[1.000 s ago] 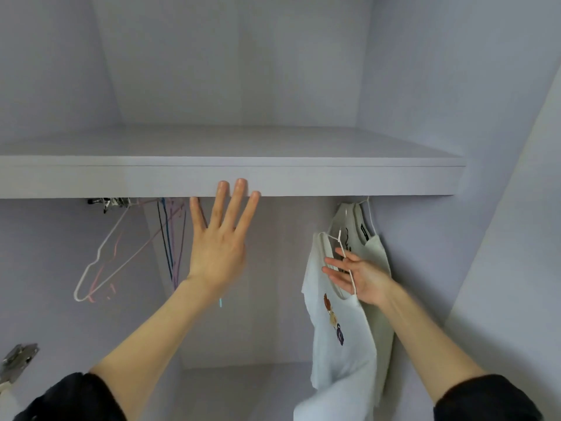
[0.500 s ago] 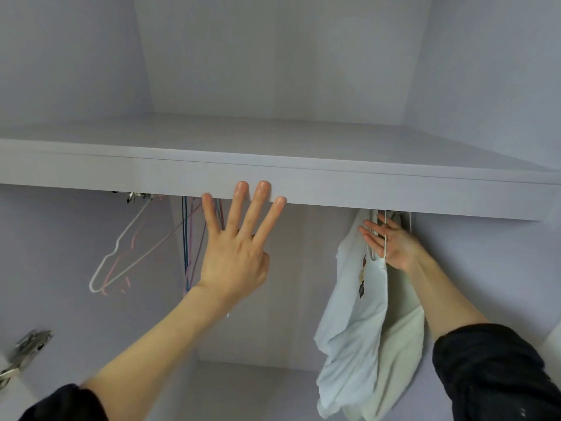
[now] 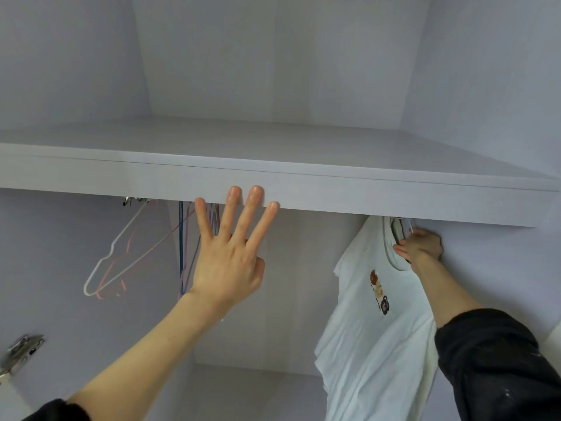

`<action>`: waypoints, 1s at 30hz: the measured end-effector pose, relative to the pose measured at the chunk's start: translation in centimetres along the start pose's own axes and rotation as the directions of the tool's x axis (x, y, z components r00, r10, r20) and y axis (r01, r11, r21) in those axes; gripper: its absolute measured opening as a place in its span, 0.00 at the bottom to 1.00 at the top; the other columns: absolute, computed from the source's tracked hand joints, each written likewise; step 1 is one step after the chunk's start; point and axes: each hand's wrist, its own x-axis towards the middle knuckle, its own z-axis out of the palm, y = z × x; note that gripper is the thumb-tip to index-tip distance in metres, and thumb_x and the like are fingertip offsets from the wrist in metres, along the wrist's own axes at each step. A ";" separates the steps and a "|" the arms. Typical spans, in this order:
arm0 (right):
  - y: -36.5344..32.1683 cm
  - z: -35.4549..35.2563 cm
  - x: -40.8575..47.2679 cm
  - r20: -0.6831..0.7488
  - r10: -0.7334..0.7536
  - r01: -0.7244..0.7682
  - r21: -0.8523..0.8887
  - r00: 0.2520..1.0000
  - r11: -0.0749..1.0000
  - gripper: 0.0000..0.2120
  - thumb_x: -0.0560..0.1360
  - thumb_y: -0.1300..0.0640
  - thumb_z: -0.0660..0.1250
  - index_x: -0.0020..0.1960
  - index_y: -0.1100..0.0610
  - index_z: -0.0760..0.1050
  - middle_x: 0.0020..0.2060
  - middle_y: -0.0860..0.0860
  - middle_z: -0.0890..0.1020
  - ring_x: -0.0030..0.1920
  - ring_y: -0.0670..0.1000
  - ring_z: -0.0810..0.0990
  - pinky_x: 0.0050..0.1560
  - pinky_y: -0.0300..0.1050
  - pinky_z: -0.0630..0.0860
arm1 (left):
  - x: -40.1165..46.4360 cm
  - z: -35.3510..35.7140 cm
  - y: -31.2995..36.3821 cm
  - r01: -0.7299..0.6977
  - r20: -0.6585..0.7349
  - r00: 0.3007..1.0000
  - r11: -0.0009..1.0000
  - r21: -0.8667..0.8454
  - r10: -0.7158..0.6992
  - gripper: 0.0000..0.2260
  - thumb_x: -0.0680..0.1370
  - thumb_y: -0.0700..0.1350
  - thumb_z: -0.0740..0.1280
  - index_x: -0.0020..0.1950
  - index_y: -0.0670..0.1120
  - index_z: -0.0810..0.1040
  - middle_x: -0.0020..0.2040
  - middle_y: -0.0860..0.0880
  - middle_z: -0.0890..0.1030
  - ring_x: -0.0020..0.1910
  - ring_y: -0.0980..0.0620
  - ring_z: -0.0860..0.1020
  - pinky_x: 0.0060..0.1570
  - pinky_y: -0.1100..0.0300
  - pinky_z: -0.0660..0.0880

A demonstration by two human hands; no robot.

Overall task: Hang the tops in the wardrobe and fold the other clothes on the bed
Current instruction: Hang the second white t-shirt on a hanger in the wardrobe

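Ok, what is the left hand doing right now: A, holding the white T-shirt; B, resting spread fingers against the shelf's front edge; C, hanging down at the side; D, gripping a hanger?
B: the left hand is raised with straight, spread fingers, the tips lying against the front edge of the shelf. It holds nothing, while the right hand is up at the neck of the T-shirt.

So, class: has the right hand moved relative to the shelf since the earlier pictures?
Yes. The right hand has risen with the white t-shirt to just under the shelf.
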 end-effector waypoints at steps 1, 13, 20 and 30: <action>0.3 -0.2 -0.3 -0.048 -0.076 0.068 -0.159 0.996 0.985 0.17 0.76 0.70 0.58 0.65 0.67 0.70 0.61 0.65 0.75 0.60 0.64 0.76 0.61 0.53 0.74 | 0.0 -0.1 0.0 0.003 0.011 1.000 1.000 -0.002 -0.003 0.40 0.66 0.42 0.54 0.78 0.48 0.43 0.77 0.44 0.45 0.76 0.40 0.41 0.67 0.29 0.40; 2.1 -4.1 -11.6 0.237 -0.397 0.450 -0.639 0.887 0.624 0.23 0.80 0.60 0.57 0.74 0.59 0.59 0.73 0.57 0.62 0.72 0.57 0.62 0.68 0.44 0.60 | -0.1 -4.2 1.9 0.164 0.177 0.977 0.947 -0.275 -0.118 0.40 0.65 0.32 0.67 0.76 0.43 0.57 0.77 0.40 0.54 0.75 0.36 0.50 0.68 0.33 0.52; 5.1 -11.1 -24.6 0.271 -0.350 0.442 -0.512 0.897 0.736 0.19 0.80 0.55 0.58 0.70 0.54 0.67 0.63 0.53 0.77 0.62 0.51 0.75 0.57 0.34 0.67 | -4.4 -8.4 7.2 0.244 0.421 0.900 0.665 -0.706 0.116 0.22 0.77 0.37 0.63 0.71 0.40 0.67 0.72 0.40 0.66 0.74 0.41 0.57 0.73 0.49 0.57; 13.6 -23.9 -46.3 -0.097 -0.225 0.167 -0.412 0.970 0.896 0.14 0.80 0.64 0.56 0.63 0.59 0.73 0.49 0.55 0.82 0.47 0.53 0.81 0.46 0.33 0.73 | -13.4 -19.6 17.0 0.207 0.286 0.724 0.198 -0.958 0.628 0.17 0.81 0.46 0.58 0.71 0.48 0.68 0.68 0.52 0.71 0.68 0.54 0.68 0.66 0.62 0.63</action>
